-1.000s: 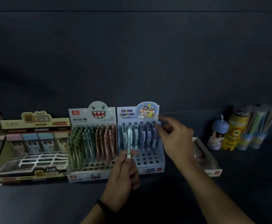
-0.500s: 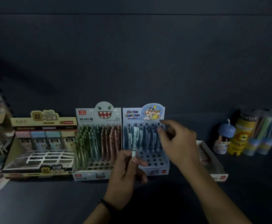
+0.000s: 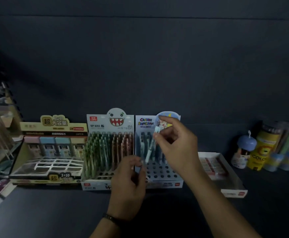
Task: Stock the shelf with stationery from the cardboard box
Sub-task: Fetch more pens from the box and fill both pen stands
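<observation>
A pale blue pen (image 3: 151,146) stands tilted over the Crayon Shinchan pen display box (image 3: 164,182), which has several pens in its back rows and open holes in front. My right hand (image 3: 178,148) pinches the pen by its top cap. Below it, my left hand (image 3: 129,188) has its fingers curled just beside the pen's lower tip. Blur hides whether they still touch it. The cardboard box is out of view.
A shark-face pen display (image 3: 106,152) full of green and brown pens stands just left. Further left sits a refill box (image 3: 49,160). A low white eraser tray (image 3: 233,189) and several pencil tubs (image 3: 260,152) stand at the right, all on the dark shelf (image 3: 54,212).
My right hand came off the pens in the display and took the top of the pen that my left hand held upright. The pen now tilts to the right.
</observation>
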Motion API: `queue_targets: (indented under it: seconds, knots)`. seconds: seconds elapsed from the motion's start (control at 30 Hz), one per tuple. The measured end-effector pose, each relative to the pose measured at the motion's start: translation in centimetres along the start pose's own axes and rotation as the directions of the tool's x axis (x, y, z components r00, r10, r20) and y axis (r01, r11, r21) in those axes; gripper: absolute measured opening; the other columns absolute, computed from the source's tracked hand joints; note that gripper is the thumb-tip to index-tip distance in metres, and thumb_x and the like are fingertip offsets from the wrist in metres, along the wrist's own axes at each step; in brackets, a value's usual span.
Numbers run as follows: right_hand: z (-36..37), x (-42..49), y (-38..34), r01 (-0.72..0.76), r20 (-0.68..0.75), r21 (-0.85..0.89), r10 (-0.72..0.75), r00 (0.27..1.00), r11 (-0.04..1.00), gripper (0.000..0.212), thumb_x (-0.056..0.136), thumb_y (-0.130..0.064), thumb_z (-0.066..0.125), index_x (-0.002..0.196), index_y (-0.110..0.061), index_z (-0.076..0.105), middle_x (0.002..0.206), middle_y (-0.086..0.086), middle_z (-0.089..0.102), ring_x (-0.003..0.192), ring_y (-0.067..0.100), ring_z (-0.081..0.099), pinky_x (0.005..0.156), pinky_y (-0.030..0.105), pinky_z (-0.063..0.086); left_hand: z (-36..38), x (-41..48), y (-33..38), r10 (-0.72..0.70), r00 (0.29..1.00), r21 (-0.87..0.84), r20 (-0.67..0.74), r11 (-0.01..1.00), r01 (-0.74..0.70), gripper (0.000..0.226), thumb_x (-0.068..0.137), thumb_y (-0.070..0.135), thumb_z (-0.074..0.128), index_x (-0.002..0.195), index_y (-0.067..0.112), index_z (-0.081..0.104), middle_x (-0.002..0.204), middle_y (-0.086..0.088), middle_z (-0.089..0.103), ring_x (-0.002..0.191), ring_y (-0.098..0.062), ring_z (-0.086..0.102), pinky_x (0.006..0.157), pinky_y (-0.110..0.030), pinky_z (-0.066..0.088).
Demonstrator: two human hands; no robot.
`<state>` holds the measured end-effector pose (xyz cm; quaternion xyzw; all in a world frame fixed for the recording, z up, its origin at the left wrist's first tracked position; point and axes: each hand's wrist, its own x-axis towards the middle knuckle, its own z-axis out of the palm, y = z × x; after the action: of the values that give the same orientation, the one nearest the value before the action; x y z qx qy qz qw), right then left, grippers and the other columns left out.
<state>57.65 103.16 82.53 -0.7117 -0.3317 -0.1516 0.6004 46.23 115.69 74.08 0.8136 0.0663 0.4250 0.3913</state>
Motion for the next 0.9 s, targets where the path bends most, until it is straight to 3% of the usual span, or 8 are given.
queue_targets:
  seconds: [0.1,0.2,0.37,0.5,0.6,0.73,0.8,0.9]
  knots:
    - [0.7,-0.2,0.8,0.113,0.082,-0.238,-0.096,0.992,0.965,0.039,0.093,-0.02,0.08,0.129,-0.035,0.072,0.087,-0.015,0.073,0.084,0.004,0.069,0.083,0.023,0.059,0.2,0.1,-1.1,0.084,0.988,0.219,0.129,0.969,-0.111,0.017,0.093,0.01,0.074,0.098,0.025,0.067,0.098,0.012,0.062,0.076,0.005,0.053,0.069,-0.005,0.037]
    - [1.5,-0.6,1.7,0.156,0.055,-0.293,-0.147,0.988,0.943,0.039,0.092,-0.02,0.081,0.129,-0.032,0.074,0.095,-0.011,0.076,0.088,0.004,0.069,0.087,0.031,0.061,0.7,-0.1,-2.3,0.08,0.974,0.29,0.212,0.947,-0.14,0.011,0.095,0.016,0.073,0.098,0.027,0.072,0.095,0.01,0.065,0.084,-0.005,0.056,0.071,-0.018,0.037]
    - [2.3,-0.5,1.9,0.109,0.011,-0.299,-0.111,0.994,0.948,0.039,0.092,-0.017,0.081,0.127,-0.031,0.076,0.096,-0.011,0.078,0.089,0.003,0.071,0.09,0.027,0.06,1.0,-0.3,-2.4,0.116,0.958,0.296,0.264,0.935,-0.195,0.005,0.093,0.018,0.072,0.092,0.022,0.074,0.092,0.005,0.065,0.083,-0.012,0.059,0.069,-0.024,0.046]
    - [2.7,-0.5,1.1,0.08,0.001,-0.309,-0.083,0.997,0.948,0.036,0.093,-0.018,0.08,0.126,-0.03,0.077,0.092,-0.012,0.077,0.087,0.002,0.07,0.089,0.013,0.055,1.0,-0.2,-2.4,0.104,0.955,0.279,0.277,0.943,-0.183,0.008,0.093,0.014,0.074,0.089,0.021,0.072,0.091,0.004,0.062,0.082,-0.011,0.056,0.069,-0.018,0.037]
    - [3.2,-0.4,0.9,0.08,0.05,-0.405,-0.065,0.997,0.911,0.032,0.094,-0.018,0.078,0.125,-0.026,0.077,0.09,-0.007,0.078,0.085,0.007,0.07,0.088,0.022,0.056,1.0,-0.3,-2.3,0.085,0.952,0.279,0.295,0.945,-0.171,0.011,0.089,0.011,0.075,0.089,0.021,0.072,0.093,0.003,0.06,0.083,-0.014,0.057,0.071,-0.019,0.035]
    - [3.6,-1.0,0.9,-0.009,0.135,-0.482,0.084,0.987,0.876,0.034,0.098,-0.019,0.073,0.131,-0.026,0.075,0.109,-0.002,0.081,0.099,0.011,0.073,0.099,0.033,0.058,0.7,-0.1,-2.5,0.045,0.937,0.266,0.348,0.953,-0.145,0.017,0.087,0.007,0.075,0.091,0.023,0.073,0.097,0.004,0.06,0.085,-0.012,0.057,0.074,-0.015,0.036]
    - [3.3,-1.3,0.5,-0.018,0.121,-0.476,0.086,0.989,0.879,0.036,0.099,-0.02,0.071,0.134,-0.027,0.073,0.103,-0.006,0.081,0.094,0.004,0.072,0.097,0.026,0.058,0.6,-0.1,-2.4,0.04,0.934,0.258,0.356,0.956,-0.14,0.017,0.087,0.005,0.074,0.091,0.022,0.073,0.098,0.004,0.06,0.087,-0.012,0.056,0.075,-0.017,0.04]
    - [2.3,-2.4,-0.3,-0.046,0.1,-0.478,0.106,0.989,0.877,0.048,0.103,-0.025,0.068,0.149,-0.035,0.059,0.068,-0.012,0.067,0.072,-0.001,0.064,0.075,0.01,0.052,0.3,-0.2,-2.0,0.041,0.937,0.232,0.347,0.964,-0.128,0.022,0.085,0.002,0.076,0.094,0.021,0.072,0.103,0.003,0.058,0.089,-0.007,0.051,0.078,-0.017,0.043]
